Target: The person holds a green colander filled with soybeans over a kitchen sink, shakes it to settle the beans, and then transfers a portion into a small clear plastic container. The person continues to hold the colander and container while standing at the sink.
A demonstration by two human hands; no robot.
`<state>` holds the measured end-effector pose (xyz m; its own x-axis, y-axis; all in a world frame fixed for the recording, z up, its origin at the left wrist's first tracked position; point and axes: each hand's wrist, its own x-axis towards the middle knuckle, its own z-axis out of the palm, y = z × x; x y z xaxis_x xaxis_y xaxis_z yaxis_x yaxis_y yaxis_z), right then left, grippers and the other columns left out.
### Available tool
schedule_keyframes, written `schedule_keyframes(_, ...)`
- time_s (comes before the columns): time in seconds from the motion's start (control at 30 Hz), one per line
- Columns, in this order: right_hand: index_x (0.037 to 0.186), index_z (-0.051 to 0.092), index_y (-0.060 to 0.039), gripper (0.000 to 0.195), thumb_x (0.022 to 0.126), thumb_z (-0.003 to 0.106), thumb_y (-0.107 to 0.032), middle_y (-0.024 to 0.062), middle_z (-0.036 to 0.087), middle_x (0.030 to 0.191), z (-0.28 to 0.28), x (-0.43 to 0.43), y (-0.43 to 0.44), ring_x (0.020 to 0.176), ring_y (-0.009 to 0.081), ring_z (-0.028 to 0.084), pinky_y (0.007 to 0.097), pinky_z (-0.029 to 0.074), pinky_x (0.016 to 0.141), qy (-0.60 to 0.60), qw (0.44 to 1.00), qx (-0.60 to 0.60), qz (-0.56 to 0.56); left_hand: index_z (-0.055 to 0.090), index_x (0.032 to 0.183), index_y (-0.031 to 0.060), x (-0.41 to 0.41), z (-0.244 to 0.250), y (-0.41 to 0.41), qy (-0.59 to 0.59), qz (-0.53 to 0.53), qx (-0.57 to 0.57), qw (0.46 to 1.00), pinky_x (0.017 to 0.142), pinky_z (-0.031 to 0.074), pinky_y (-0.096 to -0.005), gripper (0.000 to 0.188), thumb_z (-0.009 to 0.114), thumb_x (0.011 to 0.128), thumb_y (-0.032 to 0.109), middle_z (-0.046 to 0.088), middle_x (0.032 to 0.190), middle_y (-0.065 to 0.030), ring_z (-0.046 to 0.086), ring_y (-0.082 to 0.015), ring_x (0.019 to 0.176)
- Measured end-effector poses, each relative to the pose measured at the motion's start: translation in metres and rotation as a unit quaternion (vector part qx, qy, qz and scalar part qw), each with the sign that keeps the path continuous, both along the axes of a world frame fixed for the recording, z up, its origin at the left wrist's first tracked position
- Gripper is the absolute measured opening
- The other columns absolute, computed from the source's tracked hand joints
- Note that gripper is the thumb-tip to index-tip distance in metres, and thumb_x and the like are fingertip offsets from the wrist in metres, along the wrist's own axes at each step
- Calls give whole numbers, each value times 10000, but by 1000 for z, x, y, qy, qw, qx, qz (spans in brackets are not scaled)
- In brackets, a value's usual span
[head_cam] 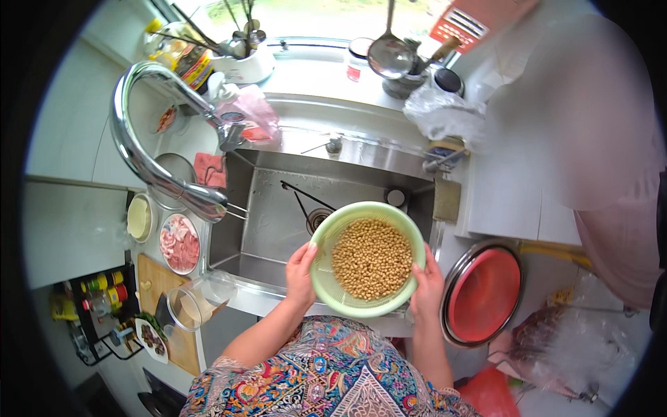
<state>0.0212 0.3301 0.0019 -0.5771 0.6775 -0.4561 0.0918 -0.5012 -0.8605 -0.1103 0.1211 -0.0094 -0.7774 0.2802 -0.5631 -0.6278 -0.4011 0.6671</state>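
Observation:
Between both hands I hold a pale green plastic colander (325, 284) by its rim, close to my body and over the front edge of the stainless steel sink (266, 208). Soybeans (372, 258) lie in a broad layer across its bottom. My left hand (300, 271) grips the left side, thumb on the rim. Opposite it, my right hand (428, 284) clasps the right side, its thumb on the rim too. The fingers under the colander are partly hidden. Behind the colander, the sink drain (317, 220) shows in the basin.
A chrome faucet (138, 151) arches at the left. Left of the sink are a plate of sliced raw meat (180, 244), a clear plastic container (195, 305) and a wooden cutting board (182, 349). A red basin (487, 297) stands at the right. Another person (599, 219) is at the far right.

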Motion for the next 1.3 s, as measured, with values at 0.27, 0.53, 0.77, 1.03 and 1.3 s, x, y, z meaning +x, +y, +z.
schedule_keyframes(0.27, 1409, 426, 35, 524, 895, 447, 135, 160, 541, 1353, 14, 24, 27, 1198, 235, 564, 348, 467, 1018, -21, 1000, 20, -5, 590, 1259, -1, 29, 19, 26, 11, -14, 18, 1000, 871, 461, -231, 329, 585, 983, 176, 659, 1073, -4, 579, -74, 975)
schedule_keyframes(0.53, 1421, 401, 30, 537, 896, 471, 119, 183, 507, 1377, 51, 25, 38, 1205, 263, 557, 382, 470, 1031, -49, 996, 70, 9, 470, 1394, 4, 52, 43, 33, 116, -62, 14, 991, 1109, 327, -325, 431, 528, 1005, 179, 506, 1411, -135, 445, -193, 1322)
schedule_keyframes(0.77, 1426, 407, 15, 551, 890, 492, 108, 155, 506, 1386, 30, 10, 19, 1216, 260, 542, 386, 453, 1050, -48, 995, 82, 24, 420, 1427, 4, 25, 22, -1, 87, -49, 37, 994, 1131, 291, -324, 432, 446, 1037, 186, 467, 1453, -132, 404, -197, 1358)
schedule_keyframes(1.03, 1434, 402, 10, 569, 884, 501, 115, 159, 550, 1342, 19, -1, 7, 1196, 233, 555, 365, 450, 1031, -64, 995, 72, 22, 447, 1389, -12, 13, 4, -9, 31, -22, 68, 997, 1060, 380, -302, 400, 408, 1055, 204, 542, 1357, -116, 500, -169, 1239)
schedule_keyframes(1.3, 1424, 409, 25, 547, 894, 506, 116, 154, 528, 1374, 17, -14, -2, 1229, 231, 534, 344, 414, 1066, -58, 997, 31, 40, 458, 1366, -3, 8, -2, -11, 19, -27, 68, 997, 1052, 386, -320, 395, 417, 1051, 232, 575, 1269, -100, 511, -160, 1217)
